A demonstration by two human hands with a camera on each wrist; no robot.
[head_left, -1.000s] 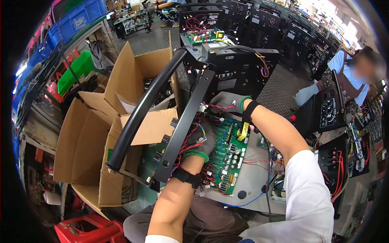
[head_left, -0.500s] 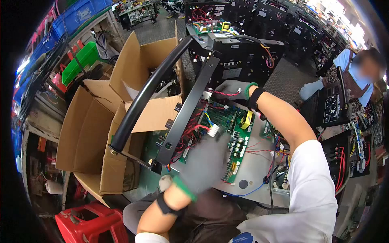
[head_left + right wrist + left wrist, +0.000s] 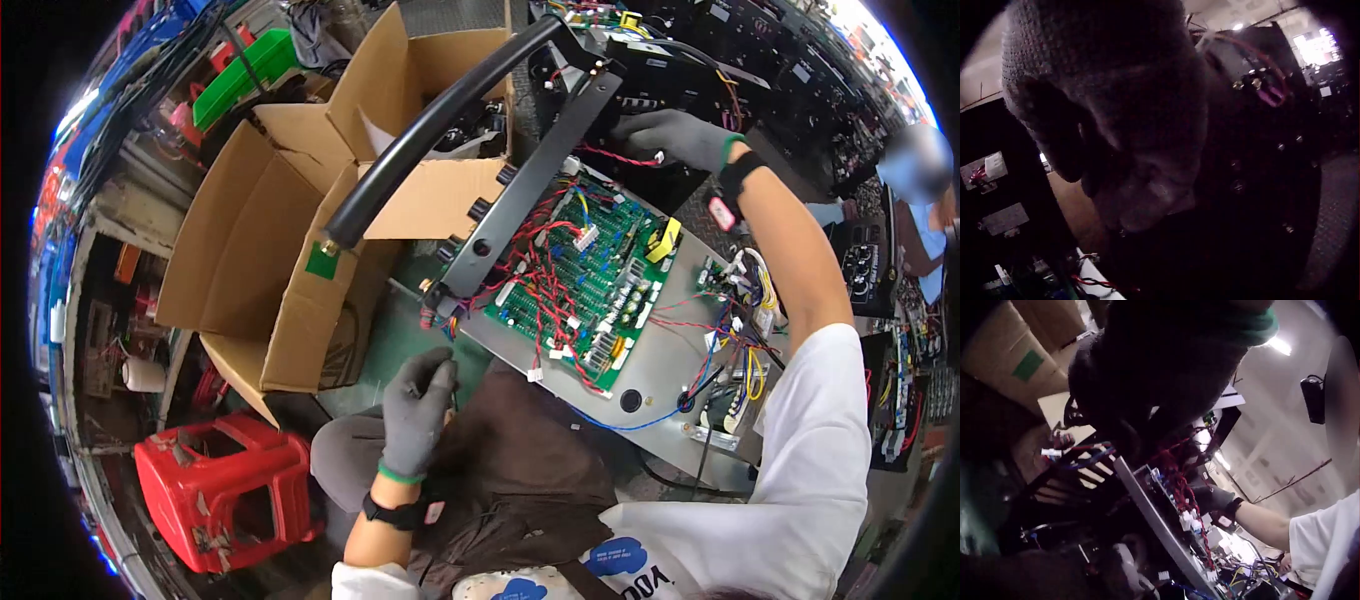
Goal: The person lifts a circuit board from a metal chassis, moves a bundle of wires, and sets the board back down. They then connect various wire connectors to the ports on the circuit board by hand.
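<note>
My gloved left hand [image 3: 412,410] is over my lap, in front of the chassis; its fingers are loosely curled and nothing shows in them. The gloved right hand [image 3: 675,138] is behind the board, its fingertips against a dark panel beyond the slanted black front plate [image 3: 540,190]. A red twisted wire [image 3: 612,155] with a white plug passes just below that hand; I cannot tell if the fingers grip anything. On the metal base lies a green circuit board [image 3: 610,270], strewn with red wires. A white connector [image 3: 585,238] with coloured wires rests on it.
A thick black handle [image 3: 440,135] rises from the front plate. An opened cardboard box [image 3: 300,260] stands at left, a red stool [image 3: 225,490] below it. Yellow and blue wiring [image 3: 755,300] crowds the base's right end. Another person [image 3: 925,230] sits at far right.
My left hand has drawn back from the board towards my lap, leaving the white connector lying on the board. The right hand stays by the dark panel. The head view has tilted downward.
</note>
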